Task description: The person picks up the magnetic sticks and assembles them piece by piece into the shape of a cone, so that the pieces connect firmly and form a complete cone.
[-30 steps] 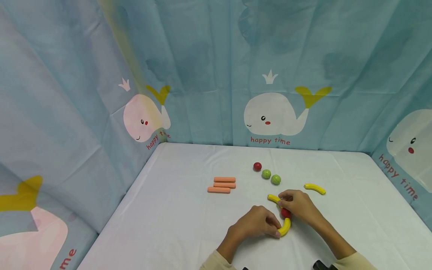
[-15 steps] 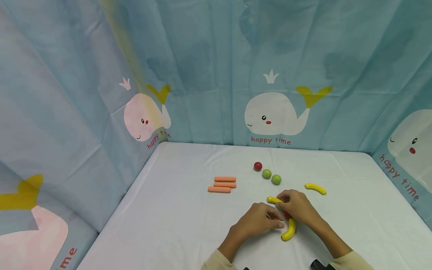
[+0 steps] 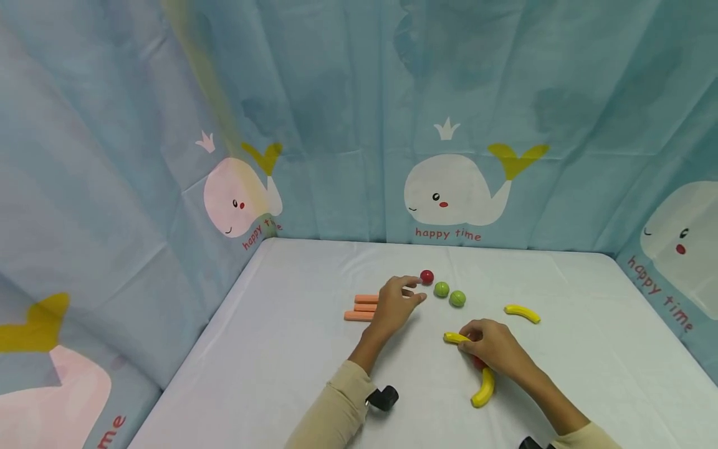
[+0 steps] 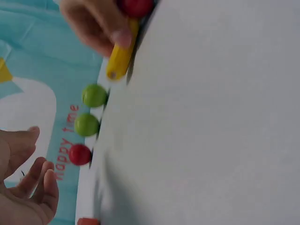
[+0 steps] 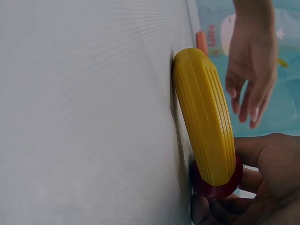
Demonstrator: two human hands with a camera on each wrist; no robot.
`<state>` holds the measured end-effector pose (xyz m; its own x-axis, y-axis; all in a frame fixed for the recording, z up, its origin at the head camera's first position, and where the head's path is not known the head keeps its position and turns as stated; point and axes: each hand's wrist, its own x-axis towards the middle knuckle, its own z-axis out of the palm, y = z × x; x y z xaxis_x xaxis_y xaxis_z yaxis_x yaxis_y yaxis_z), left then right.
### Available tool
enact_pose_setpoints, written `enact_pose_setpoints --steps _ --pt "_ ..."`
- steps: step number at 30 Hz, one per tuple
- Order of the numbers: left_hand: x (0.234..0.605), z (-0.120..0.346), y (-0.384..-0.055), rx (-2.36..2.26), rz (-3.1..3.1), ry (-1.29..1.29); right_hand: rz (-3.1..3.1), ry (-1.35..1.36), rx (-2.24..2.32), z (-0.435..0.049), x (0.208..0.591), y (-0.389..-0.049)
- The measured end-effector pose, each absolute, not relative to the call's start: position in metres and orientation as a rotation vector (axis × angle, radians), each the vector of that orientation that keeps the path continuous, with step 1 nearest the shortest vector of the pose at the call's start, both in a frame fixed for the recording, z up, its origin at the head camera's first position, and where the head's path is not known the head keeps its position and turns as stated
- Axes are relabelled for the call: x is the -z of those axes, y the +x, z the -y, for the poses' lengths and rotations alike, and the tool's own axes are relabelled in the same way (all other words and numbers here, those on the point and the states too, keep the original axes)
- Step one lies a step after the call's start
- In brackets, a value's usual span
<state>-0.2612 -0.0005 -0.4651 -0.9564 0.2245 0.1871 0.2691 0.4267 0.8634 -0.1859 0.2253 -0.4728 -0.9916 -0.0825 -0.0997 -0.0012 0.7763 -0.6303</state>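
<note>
My left hand point(image 3: 394, 305) hovers over the table with thumb and fingers apart, just left of a small red ball point(image 3: 427, 277), and holds nothing. Two green balls point(image 3: 441, 289) sit in a slanting row beside that ball. With its thumb and fingers, my right hand point(image 3: 493, 346) pinches a yellow toy banana point(image 3: 455, 337), partly hidden by the fingers. Under that hand, another red ball point(image 3: 478, 362) lies against the held banana in the left wrist view. A second toy banana point(image 5: 204, 117) curves toward me from this ball, touching or very near it.
Orange sausage-like sticks point(image 3: 359, 316) lie stacked side by side, partly behind my left hand. Another toy banana point(image 3: 522, 313) rests at the right. A white cloth point(image 3: 269, 374) covers the table, and blue whale-print curtains point(image 3: 336, 125) surround its back and sides.
My left hand has left the near banana and moved up and left toward the far red ball. The near banana has shifted slightly nearer me; the right hand's banana has turned more level.
</note>
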Motion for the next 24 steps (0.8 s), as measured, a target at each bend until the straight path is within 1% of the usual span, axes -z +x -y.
enact_pose_setpoints --steps 5,10,19,24 --pt "0.465 0.001 -0.295 1.566 2.620 -0.449 -2.839 -0.060 1.018 -0.227 0.474 -0.184" --pt "0.469 -0.004 -0.314 1.577 2.664 -0.472 -2.831 -0.056 1.038 -0.227 0.475 -0.182" --pt "0.480 -0.022 -0.329 1.534 2.784 -0.445 -2.823 -0.023 1.064 -0.226 0.478 -0.181" --pt "0.483 -0.027 -0.332 1.386 2.833 -0.524 -2.834 -0.022 1.052 -0.226 0.476 -0.181"
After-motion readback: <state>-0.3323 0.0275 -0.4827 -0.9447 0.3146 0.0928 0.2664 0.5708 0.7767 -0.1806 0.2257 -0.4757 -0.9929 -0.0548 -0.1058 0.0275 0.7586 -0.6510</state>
